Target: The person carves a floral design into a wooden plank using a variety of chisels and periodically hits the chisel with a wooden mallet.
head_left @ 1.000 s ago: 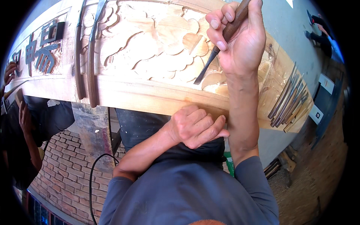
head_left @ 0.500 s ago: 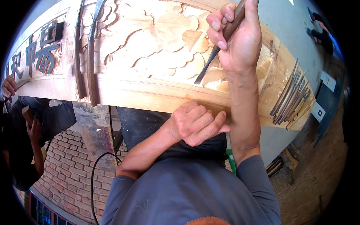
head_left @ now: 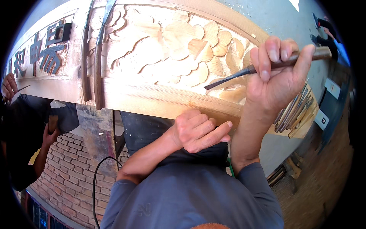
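Carving chisel (head_left: pixel 244 71) is pinched in the right hand (head_left: pixel 276 84), tip by the relief panel (head_left: pixel 160 96)'s near edge; left hand (head_left: pixel 200 131) half-curled, can't tell if empty. Loose hold might let it skid into carved petals (head_left: pixel 199 49), imo.

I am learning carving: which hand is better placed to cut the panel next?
Probably the right hand: it grips the chisel, its blade over the carved panel. The left hand shows no tool.
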A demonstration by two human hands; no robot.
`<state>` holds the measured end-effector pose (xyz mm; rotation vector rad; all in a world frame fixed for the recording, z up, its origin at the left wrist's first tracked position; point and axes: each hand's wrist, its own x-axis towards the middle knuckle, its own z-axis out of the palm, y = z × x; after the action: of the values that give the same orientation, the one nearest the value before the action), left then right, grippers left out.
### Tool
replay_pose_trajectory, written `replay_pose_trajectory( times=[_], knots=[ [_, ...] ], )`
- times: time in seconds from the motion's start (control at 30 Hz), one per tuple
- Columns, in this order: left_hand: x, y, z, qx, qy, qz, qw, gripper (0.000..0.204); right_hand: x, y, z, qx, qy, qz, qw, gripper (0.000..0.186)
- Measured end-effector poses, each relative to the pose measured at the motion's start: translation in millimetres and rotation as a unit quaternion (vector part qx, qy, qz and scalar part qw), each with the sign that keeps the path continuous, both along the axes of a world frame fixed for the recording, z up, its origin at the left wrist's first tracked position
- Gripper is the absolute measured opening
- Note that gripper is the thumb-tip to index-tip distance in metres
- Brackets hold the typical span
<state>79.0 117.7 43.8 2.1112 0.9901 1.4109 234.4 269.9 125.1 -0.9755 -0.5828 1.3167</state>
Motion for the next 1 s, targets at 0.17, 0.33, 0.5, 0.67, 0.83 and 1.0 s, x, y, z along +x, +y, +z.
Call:
replay_pose_trajectory(
  times=[0.17, 0.33, 0.5, 0.67, 0.83, 1.0],
  knots=[
    [12.3, 3.6, 0.8, -0.041, 0.002, 0.062, 0.997, 0.061, -3.7, -67.2, 8.4, 0.156, -0.041, 0.020, 0.987, 0.067],
    [13.1, 4.8, 0.2, -0.061, 0.024, 0.080, 0.995, 0.057, -20.7, -86.8, 0.1, 0.176, -0.056, 0.001, 0.983, 0.066],
    [14.3, 2.7, -3.9, -0.072, 0.007, 0.100, 0.992, 0.057, -26.2, -97.5, -7.2, 0.212, -0.089, 0.035, 0.973, 0.065],
    [12.9, 2.7, -3.0, -0.065, 0.005, 0.103, 0.993, 0.057, -23.7, -99.7, -6.9, 0.194, -0.066, 0.040, 0.978, 0.064],
    [13.4, 3.3, -1.1, -0.066, 0.005, 0.109, 0.992, 0.055, -19.9, -99.5, -8.0, 0.195, -0.074, 0.069, 0.976, 0.063],
    [16.6, 1.7, -7.1, -0.055, -0.023, 0.136, 0.989, 0.059, -32.8, -98.5, 4.5, 0.146, -0.114, 0.074, 0.980, 0.061]
  ],
)
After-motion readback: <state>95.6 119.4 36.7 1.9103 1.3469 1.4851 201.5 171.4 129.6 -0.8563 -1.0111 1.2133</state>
